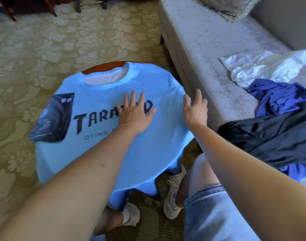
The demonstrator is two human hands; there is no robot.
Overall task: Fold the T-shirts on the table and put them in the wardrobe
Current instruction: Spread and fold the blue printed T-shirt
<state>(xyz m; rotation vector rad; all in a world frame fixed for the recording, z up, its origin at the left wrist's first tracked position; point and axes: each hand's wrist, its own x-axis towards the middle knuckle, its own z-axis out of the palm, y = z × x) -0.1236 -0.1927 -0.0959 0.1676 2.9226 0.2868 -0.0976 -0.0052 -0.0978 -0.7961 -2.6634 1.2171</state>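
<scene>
Smoothing step: left hand (134, 115) presses flat on shirt (157, 145); right hand (194, 112), open, empty, at its right edge; next, fold that side in.

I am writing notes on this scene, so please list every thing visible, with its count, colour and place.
Light blue T-shirt with black lettering: one, light blue, spread over the table.
Round wooden table: one, reddish brown, under the T-shirt, far rim showing.
Long upholstered sofa: one, grey, right of the table.
Shiny white cloth: one, white, on the sofa.
Crumpled blue garment: one, royal blue, on the sofa.
Dark crumpled garment: one, near black, on the sofa, nearest the person.
Fringed cushion: one, grey, at the sofa's far end.
Patterned carpet: one, beige, on the floor.
Left hand: one, flat on the T-shirt's lettering.
Right hand: one, open, at the T-shirt's right edge.
</scene>
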